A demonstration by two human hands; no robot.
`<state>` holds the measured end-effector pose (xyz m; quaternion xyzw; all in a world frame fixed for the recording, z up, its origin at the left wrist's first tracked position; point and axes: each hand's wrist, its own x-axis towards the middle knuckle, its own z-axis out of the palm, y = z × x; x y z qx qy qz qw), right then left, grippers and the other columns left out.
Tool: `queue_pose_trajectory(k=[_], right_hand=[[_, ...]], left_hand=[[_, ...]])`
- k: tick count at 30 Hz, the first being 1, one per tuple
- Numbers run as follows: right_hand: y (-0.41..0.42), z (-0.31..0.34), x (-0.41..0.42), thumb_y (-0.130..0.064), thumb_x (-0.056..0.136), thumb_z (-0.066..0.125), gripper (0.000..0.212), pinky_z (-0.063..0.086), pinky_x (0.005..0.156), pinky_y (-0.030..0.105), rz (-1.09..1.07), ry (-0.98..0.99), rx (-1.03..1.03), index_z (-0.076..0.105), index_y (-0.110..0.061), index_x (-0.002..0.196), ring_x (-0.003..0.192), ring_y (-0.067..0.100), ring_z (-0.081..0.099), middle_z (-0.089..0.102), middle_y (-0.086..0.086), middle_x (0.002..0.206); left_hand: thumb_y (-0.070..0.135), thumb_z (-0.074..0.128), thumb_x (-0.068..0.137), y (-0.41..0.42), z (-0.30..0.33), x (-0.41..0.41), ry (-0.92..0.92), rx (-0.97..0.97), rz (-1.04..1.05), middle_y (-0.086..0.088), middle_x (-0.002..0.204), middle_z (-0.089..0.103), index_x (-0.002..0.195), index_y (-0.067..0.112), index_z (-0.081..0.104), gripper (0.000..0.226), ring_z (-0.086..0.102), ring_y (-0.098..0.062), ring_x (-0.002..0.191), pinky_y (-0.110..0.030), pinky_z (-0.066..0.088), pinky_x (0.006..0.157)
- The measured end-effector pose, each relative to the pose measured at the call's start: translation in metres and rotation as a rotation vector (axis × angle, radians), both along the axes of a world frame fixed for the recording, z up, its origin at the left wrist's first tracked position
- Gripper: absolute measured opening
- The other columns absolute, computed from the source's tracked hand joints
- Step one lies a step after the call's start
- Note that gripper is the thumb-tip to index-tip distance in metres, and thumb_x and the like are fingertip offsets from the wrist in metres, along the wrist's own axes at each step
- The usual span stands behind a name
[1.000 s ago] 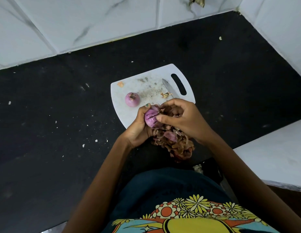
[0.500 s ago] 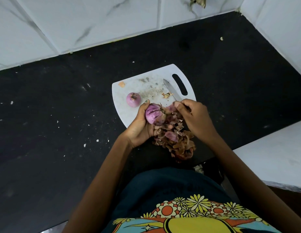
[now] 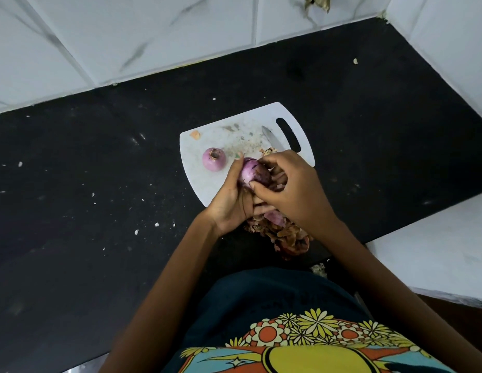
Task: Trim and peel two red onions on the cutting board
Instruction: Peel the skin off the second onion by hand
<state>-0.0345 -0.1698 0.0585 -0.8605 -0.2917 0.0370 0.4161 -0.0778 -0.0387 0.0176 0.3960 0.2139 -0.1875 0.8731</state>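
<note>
A white cutting board lies on the black counter. A peeled pale purple onion rests on the board's left part. My left hand cups a second red onion from the left and below, above the board's near edge. My right hand grips that same onion from the right, thumb pressed on its skin. A knife blade lies on the board by the handle slot; its handle is hidden behind my right hand. A heap of brown and purple onion skins sits under my hands.
The black counter is dotted with small white scraps. White tiled walls close it off at the back and right. A white surface stands at the near right. A small orange scrap lies on the board's far left corner.
My right hand, which had pulled away to the right of the onion, has come back onto it. The left hand has turned the onion slightly.
</note>
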Motion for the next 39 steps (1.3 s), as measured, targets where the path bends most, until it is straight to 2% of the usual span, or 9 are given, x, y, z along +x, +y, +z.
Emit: queue_pose_trajectory(k=[6, 8, 13, 16, 21, 25, 28, 33, 39], right_hand=[[0.002, 0.001, -0.001, -0.026, 0.069, 0.074, 0.033, 0.053, 0.072, 0.037, -0.048, -0.060, -0.070, 0.063, -0.008, 0.095, 0.080, 0.017, 0.060, 0.064, 0.004, 0.091], [0.001, 0.001, 0.000, -0.022, 0.070, 0.072, 0.026, 0.053, 0.068, 0.037, -0.046, -0.066, -0.077, 0.065, -0.007, 0.090, 0.075, 0.018, 0.061, 0.065, 0.004, 0.085], [-0.008, 0.005, 0.010, 0.001, 0.080, 0.063, 0.015, 0.051, 0.067, 0.012, -0.056, 0.114, 0.080, 0.074, -0.005, 0.089, 0.073, 0.007, 0.065, 0.071, 0.000, 0.080], [-0.013, 0.002, 0.015, -0.002, 0.086, 0.062, 0.018, 0.051, 0.076, 0.012, -0.097, 0.205, 0.141, 0.073, -0.007, 0.099, 0.083, 0.002, 0.067, 0.069, -0.007, 0.087], [-0.020, -0.005, 0.023, -0.008, 0.090, 0.061, 0.014, 0.044, 0.071, 0.003, -0.173, 0.120, -0.033, 0.072, -0.007, 0.099, 0.076, -0.001, 0.060, 0.064, -0.008, 0.085], [-0.024, -0.013, 0.028, -0.022, 0.098, 0.051, 0.033, 0.033, 0.057, 0.023, -0.121, 0.136, -0.265, 0.064, -0.002, 0.076, 0.060, 0.010, 0.047, 0.056, 0.001, 0.067], [-0.026, -0.016, 0.024, -0.025, 0.097, 0.050, 0.025, 0.037, 0.076, 0.034, -0.103, 0.062, -0.399, 0.065, -0.014, 0.080, 0.075, 0.010, 0.049, 0.059, -0.006, 0.079], [-0.020, -0.005, 0.011, -0.015, 0.083, 0.066, 0.014, 0.047, 0.084, 0.037, 0.029, 0.044, -0.051, 0.069, -0.011, 0.096, 0.094, 0.017, 0.058, 0.066, 0.000, 0.094], [-0.005, -0.001, 0.004, -0.030, 0.073, 0.079, 0.041, 0.047, 0.084, 0.033, 0.172, 0.062, -0.051, 0.065, -0.012, 0.107, 0.097, 0.017, 0.056, 0.062, 0.001, 0.102]], left_hand=[[0.055, 0.034, 0.094, -0.002, -0.001, -0.001, -0.049, 0.120, -0.039, -0.006, 0.108, 0.070, 0.115, 0.018, 0.062, 0.050, 0.065, -0.016, 0.097, -0.038, 0.048, 0.096], [0.053, 0.034, 0.094, -0.002, -0.003, -0.001, -0.057, 0.134, -0.047, -0.004, 0.105, 0.072, 0.114, 0.018, 0.062, 0.048, 0.067, -0.014, 0.094, -0.037, 0.051, 0.091], [0.062, 0.037, 0.082, -0.001, -0.005, 0.000, -0.025, 0.147, -0.066, -0.008, 0.098, 0.072, 0.112, 0.015, 0.062, 0.060, 0.070, -0.016, 0.085, -0.036, 0.050, 0.092], [0.062, 0.027, 0.091, 0.001, -0.006, -0.001, -0.002, 0.122, -0.061, -0.010, 0.098, 0.073, 0.105, 0.013, 0.066, 0.064, 0.071, -0.019, 0.091, -0.039, 0.047, 0.098], [0.067, 0.033, 0.081, 0.002, -0.006, -0.003, 0.002, -0.010, -0.039, -0.012, 0.117, 0.068, 0.117, 0.010, 0.063, 0.073, 0.067, -0.023, 0.104, -0.039, 0.046, 0.101], [0.071, 0.035, 0.078, 0.003, -0.010, -0.005, 0.018, -0.147, 0.022, -0.014, 0.127, 0.062, 0.129, 0.007, 0.055, 0.084, 0.062, -0.023, 0.114, -0.039, 0.044, 0.103], [0.073, 0.035, 0.078, 0.005, -0.014, -0.006, 0.049, -0.218, 0.082, -0.013, 0.135, 0.056, 0.131, 0.007, 0.053, 0.087, 0.052, -0.026, 0.127, -0.043, 0.038, 0.108], [0.074, 0.034, 0.080, 0.007, -0.016, -0.006, 0.080, -0.256, 0.127, -0.011, 0.116, 0.064, 0.111, 0.010, 0.066, 0.078, 0.062, -0.023, 0.106, -0.040, 0.047, 0.095], [0.073, 0.030, 0.085, 0.004, -0.010, -0.005, 0.061, -0.183, 0.058, -0.012, 0.115, 0.062, 0.113, 0.013, 0.062, 0.073, 0.057, -0.021, 0.101, -0.037, 0.045, 0.081]])
